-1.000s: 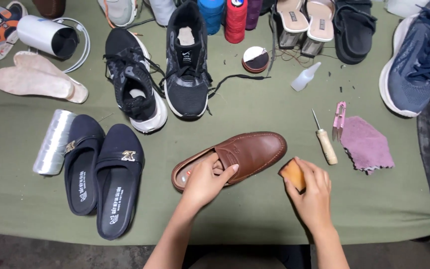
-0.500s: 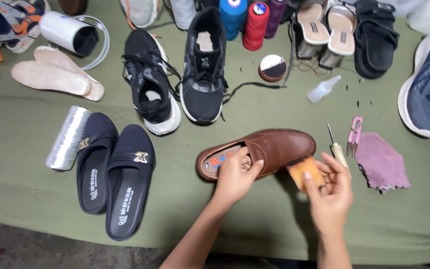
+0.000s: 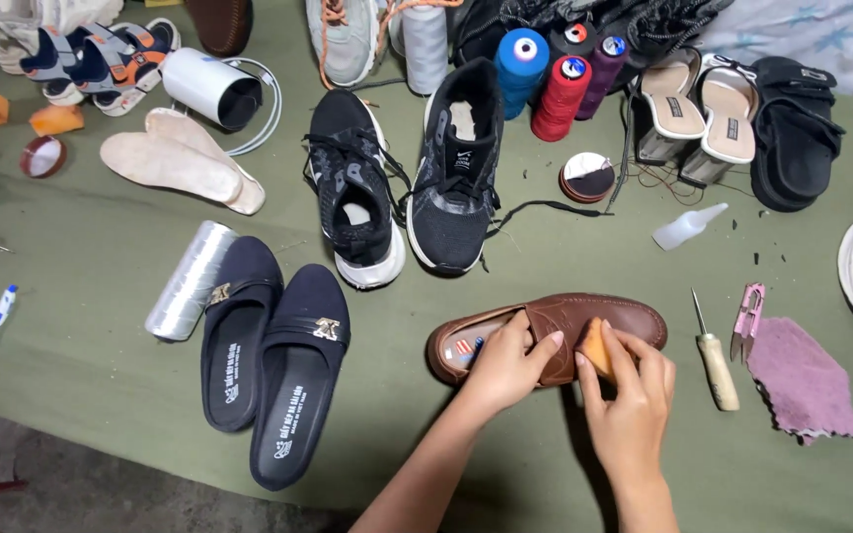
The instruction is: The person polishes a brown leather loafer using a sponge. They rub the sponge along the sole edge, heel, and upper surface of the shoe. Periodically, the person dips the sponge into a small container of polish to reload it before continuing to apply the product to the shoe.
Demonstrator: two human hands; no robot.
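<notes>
A brown leather loafer (image 3: pixel 614 318) lies on its sole on the green table cloth (image 3: pixel 81 395), toe pointing right. My left hand (image 3: pixel 511 363) grips its middle, fingers over the tongue and near the opening. My right hand (image 3: pixel 630 395) presses a small orange sponge (image 3: pixel 594 345) against the shoe's side near the vamp. Both forearms come up from the bottom edge.
A pair of dark navy slip-ons (image 3: pixel 273 355) lies to the left beside a silver roll (image 3: pixel 190 280). Two black sneakers (image 3: pixel 402 183) sit behind. An awl (image 3: pixel 715 355), pink snips (image 3: pixel 748 318) and a purple cloth (image 3: pixel 802 380) lie right. Thread cones (image 3: pixel 545 79), a glue bottle (image 3: pixel 688 227) and sandals (image 3: pixel 733 114) are at the back.
The camera view has shifted, so everything sits further right and lower. My right hand has brought the orange sponge from beside the shoe's toe onto the shoe's upper. The left hand stays on it.
</notes>
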